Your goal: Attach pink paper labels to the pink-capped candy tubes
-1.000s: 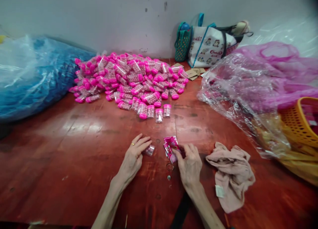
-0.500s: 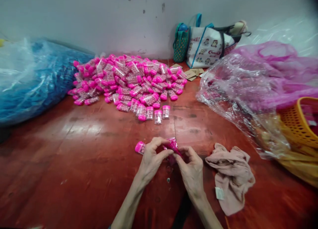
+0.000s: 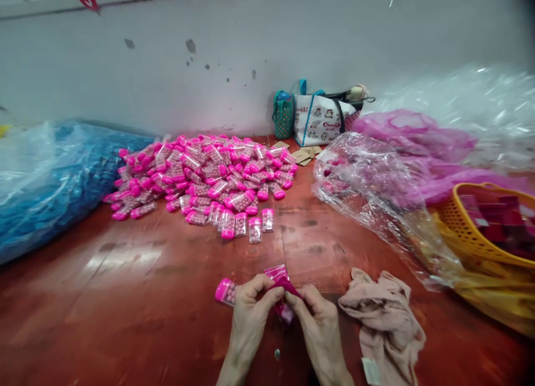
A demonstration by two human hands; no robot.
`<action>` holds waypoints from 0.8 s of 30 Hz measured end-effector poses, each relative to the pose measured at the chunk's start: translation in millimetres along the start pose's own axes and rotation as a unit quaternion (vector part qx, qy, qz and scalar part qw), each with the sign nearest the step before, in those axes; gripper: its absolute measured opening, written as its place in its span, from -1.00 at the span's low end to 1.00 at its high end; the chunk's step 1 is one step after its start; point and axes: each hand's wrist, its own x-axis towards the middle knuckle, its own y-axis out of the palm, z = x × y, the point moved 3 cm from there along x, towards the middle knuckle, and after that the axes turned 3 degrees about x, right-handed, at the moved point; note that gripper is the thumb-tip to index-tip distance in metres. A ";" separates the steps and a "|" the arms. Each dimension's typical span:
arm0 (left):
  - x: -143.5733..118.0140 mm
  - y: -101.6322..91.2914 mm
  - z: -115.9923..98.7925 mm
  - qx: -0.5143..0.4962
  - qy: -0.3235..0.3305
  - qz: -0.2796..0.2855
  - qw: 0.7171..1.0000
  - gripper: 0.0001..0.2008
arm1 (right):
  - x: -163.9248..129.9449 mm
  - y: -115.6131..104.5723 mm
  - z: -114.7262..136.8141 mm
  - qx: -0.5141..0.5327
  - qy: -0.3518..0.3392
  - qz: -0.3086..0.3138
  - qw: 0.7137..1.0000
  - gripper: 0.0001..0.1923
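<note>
Between my two hands is a small shiny magenta plastic wrapper (image 3: 279, 275), pinched by the fingers of both. My left hand (image 3: 251, 310) grips its left side with thumb and forefinger; my right hand (image 3: 315, 313) pinches the right side. Part of the wrapper shows below the fingertips, and whether anything is inside I cannot tell. Just left of my left hand lies a clear bottle with a pink cap (image 3: 225, 291), full of small pink balls. A large heap of the same bottles (image 3: 209, 174) covers the table farther back, with several at its front edge.
A pinkish cloth (image 3: 382, 313) lies right of my hands. Beyond it are a yellow basket (image 3: 453, 218) holding dark magenta packets and crumpled clear plastic (image 3: 368, 191). A blue-filled bag (image 3: 62, 179) stands left. A white tote (image 3: 321, 121) and green pouch (image 3: 283, 118) rest against the wall.
The view has tilted up, so everything sits lower and more wall shows. Both hands keep hold of the wrapper, their fingers shifting slightly on it.
</note>
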 end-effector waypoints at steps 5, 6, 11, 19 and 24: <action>-0.3 2.4 4.5 -0.034 -0.016 -0.031 0.999 -0.76 | -1.9 4.0 0.5 -0.054 -0.037 -0.005 0.998 -0.65; -0.4 2.1 5.2 -0.042 -0.020 -0.033 0.998 -0.76 | -1.2 4.7 0.6 -0.056 -0.038 -0.002 0.998 -0.63; 0.1 -4.7 10.9 -0.028 -0.022 -0.052 0.998 -0.76 | 3.6 7.0 3.3 0.010 -0.017 0.037 0.999 -0.66; -7.0 -12.6 9.9 -0.024 -0.011 -0.070 0.997 -0.81 | 2.0 9.3 4.1 0.163 0.071 0.017 0.984 -0.83; -11.7 -12.5 12.1 -0.155 -0.035 -0.064 0.985 -0.93 | -3.2 10.0 5.4 0.146 0.072 -0.021 0.986 -0.86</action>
